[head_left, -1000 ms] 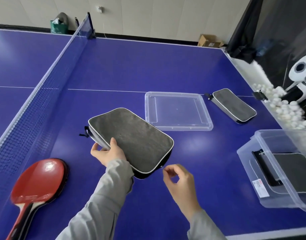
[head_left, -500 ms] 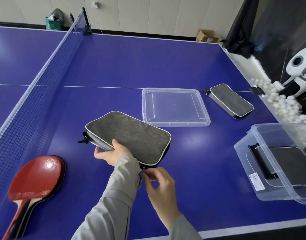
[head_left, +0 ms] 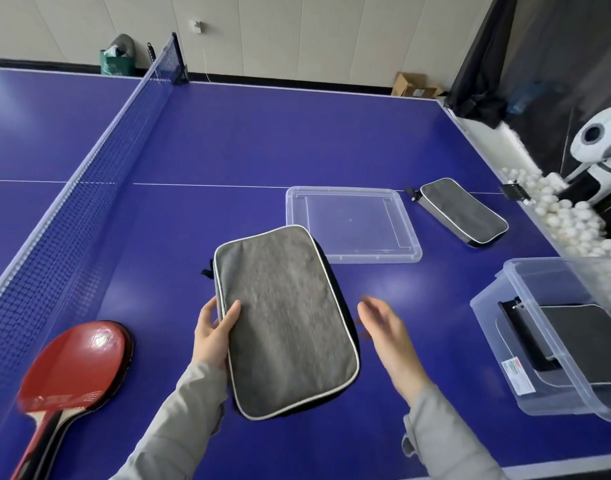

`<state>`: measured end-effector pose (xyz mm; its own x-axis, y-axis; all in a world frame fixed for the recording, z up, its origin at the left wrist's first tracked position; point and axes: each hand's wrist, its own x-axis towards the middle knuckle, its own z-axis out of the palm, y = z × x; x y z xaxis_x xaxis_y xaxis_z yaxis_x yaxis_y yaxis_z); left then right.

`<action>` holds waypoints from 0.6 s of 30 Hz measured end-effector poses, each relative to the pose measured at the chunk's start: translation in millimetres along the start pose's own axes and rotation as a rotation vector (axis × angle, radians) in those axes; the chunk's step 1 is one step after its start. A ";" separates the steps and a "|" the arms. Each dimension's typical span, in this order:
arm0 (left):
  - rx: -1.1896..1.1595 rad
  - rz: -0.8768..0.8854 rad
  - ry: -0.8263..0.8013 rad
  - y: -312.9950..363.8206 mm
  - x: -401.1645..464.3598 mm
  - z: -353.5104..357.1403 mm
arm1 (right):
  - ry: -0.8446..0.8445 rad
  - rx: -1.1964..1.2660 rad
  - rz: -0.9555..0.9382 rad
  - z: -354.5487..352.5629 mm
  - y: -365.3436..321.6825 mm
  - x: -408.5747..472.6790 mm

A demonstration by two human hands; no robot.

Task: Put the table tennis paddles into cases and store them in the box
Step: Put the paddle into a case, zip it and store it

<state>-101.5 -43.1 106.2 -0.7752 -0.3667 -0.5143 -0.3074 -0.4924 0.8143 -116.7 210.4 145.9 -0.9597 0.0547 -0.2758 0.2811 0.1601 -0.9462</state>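
Observation:
A grey paddle case (head_left: 283, 317) with white piping is held above the blue table, its long side pointing away from me. My left hand (head_left: 214, 332) grips its left edge, thumb on top. Just right of the case, my right hand (head_left: 387, 330) hovers with fingers relaxed, holding nothing. Red paddles (head_left: 75, 368) lie stacked at the lower left by the net. A second grey case (head_left: 465, 211) lies at the far right. The clear box (head_left: 525, 344) at the right holds a dark case (head_left: 581, 344).
The box's clear lid (head_left: 352, 223) lies flat behind the held case. The net (head_left: 54, 216) runs along the left. White balls (head_left: 567, 223) pile up past the table's right edge beside a white machine (head_left: 601, 147).
My right hand has let go of the zipper at the case's near corner and moved to the right. The left hand has turned the case so that its long side points away.

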 end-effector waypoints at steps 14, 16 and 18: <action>0.434 0.018 -0.154 -9.6 -12.9 39.7 | -0.015 -0.208 -0.226 28.2 -4.7 -22.5; 0.459 0.009 -0.240 -2.6 -26.8 55.2 | 0.031 -0.378 -0.321 35.2 -5.8 -27.9; 0.427 -0.025 -0.341 3.7 -40.6 68.5 | 0.045 -0.446 -0.351 40.8 -4.0 -32.4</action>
<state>-108.9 24.1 148.6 -0.8779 -0.0474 -0.4766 -0.4698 -0.1077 0.8762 -87.0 167.8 151.7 -0.9976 -0.0365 0.0592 -0.0694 0.5763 -0.8143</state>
